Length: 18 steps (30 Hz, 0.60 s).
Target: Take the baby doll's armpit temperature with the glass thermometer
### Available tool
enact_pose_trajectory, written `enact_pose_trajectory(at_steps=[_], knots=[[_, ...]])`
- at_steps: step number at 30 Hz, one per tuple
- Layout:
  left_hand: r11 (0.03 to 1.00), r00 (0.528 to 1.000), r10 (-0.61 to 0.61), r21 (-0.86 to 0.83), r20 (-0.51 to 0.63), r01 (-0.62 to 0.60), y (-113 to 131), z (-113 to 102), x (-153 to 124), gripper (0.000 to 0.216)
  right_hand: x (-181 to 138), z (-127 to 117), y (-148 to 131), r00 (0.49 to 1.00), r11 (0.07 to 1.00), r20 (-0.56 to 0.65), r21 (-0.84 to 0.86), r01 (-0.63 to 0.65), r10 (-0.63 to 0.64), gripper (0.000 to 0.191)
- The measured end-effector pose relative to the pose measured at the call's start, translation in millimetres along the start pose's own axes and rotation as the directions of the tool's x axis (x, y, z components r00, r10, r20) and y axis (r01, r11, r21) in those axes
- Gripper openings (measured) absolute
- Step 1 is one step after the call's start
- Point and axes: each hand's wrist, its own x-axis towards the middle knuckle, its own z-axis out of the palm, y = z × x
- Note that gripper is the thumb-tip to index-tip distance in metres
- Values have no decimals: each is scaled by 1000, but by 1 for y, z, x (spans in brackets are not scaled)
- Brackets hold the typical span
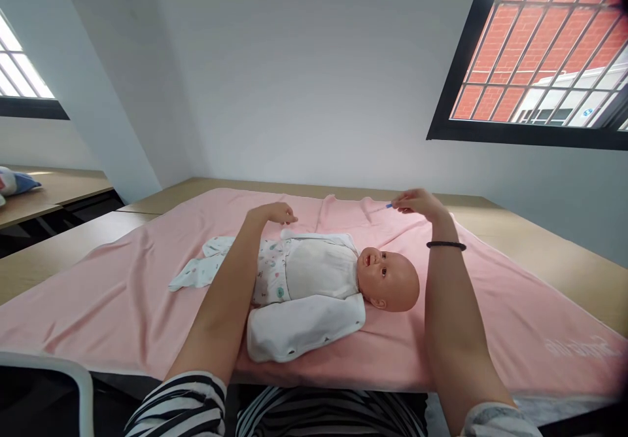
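A baby doll (390,280) lies on its back on a pink blanket (161,267), its head to the right. Its white top (321,268) is spread open at the sides, and patterned trousers (271,270) cover its lower body. Beyond the doll's waist, my left hand (275,213) hovers with curled fingers; whatever they hold, if anything, cannot be made out. My right hand (417,203) is above the blanket past the doll's head, pinching a thin stick with a blue end (389,205). The stick's pale, faint far part points left.
The blanket covers most of a wooden table (520,227) against a white wall. A white chair frame (81,384) is at the lower left. Another table (69,185) with a blue and white item (22,182) stands at the far left. A barred window (540,51) is at upper right.
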Motion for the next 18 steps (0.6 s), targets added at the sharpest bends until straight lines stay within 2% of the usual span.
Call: enact_pose_trajectory(at_steps=[1,4,8,10,13,16,18], knots=[[1000,998,-25,1,65,25,-4,8,11,59,6,5,16,999,999,27,-7,-43,43,31],[999,991,-31,-17,128,34,-16,27,31,66,12,21,57,983,988,106,-32,-148,151,28],[996,981,21,-87,195,-4,-25,36,41,61,5,29,81,953,971,191,-96,-220,235,25],[994,976,46,-110,212,-23,-28,36,45,59,5,28,80,936,960,232,-152,-235,266,27],[991,982,75,-120,174,-54,-30,33,49,66,9,24,65,903,935,294,-260,-239,313,36],[984,988,110,-153,112,-92,-29,28,46,78,12,23,39,870,930,388,-319,-184,305,44],[970,985,151,-205,89,-130,-26,23,40,76,9,26,18,841,943,479,-317,-101,251,47]])
